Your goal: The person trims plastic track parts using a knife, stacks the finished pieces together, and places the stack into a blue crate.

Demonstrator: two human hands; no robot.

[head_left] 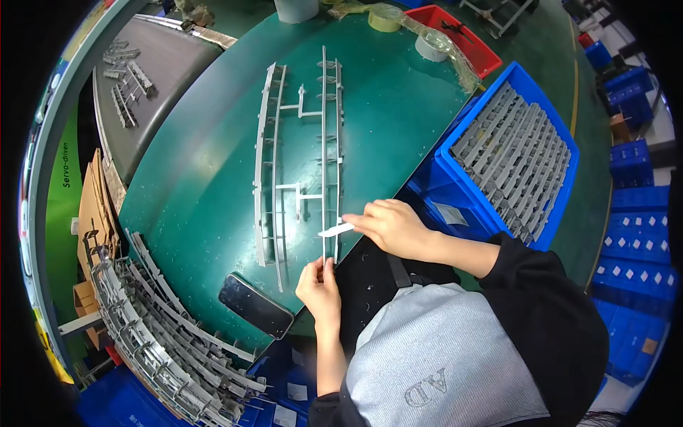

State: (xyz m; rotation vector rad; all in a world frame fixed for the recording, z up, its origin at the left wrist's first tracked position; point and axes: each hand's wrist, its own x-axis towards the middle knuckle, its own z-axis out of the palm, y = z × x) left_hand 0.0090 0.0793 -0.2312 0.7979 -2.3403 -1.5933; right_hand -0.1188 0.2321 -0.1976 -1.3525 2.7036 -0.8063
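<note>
My right hand (pixel 391 226) grips a slim white hand tool (pixel 336 230), its tip laid across the lower part of a long grey plastic strip (pixel 324 149). Whether the tool has a blade cannot be seen. Below it, my left hand (pixel 320 288) pinches the near end of that strip between thumb and fingers. A second long ribbed strip (pixel 262 171) lies to the left, roughly parallel. Thin branched runners (pixel 309 196) span the gap between the two strips. Both pieces rest on the green tabletop (pixel 206 185).
A phone (pixel 256 306) lies at the table's near edge. Many similar strips are stacked (pixel 163 341) at lower left. A blue crate (pixel 445 158) full of strips stands right. Tape rolls (pixel 384 18) and a red bin (pixel 466 43) are far right; a conveyor (pixel 160 64) carries parts at upper left.
</note>
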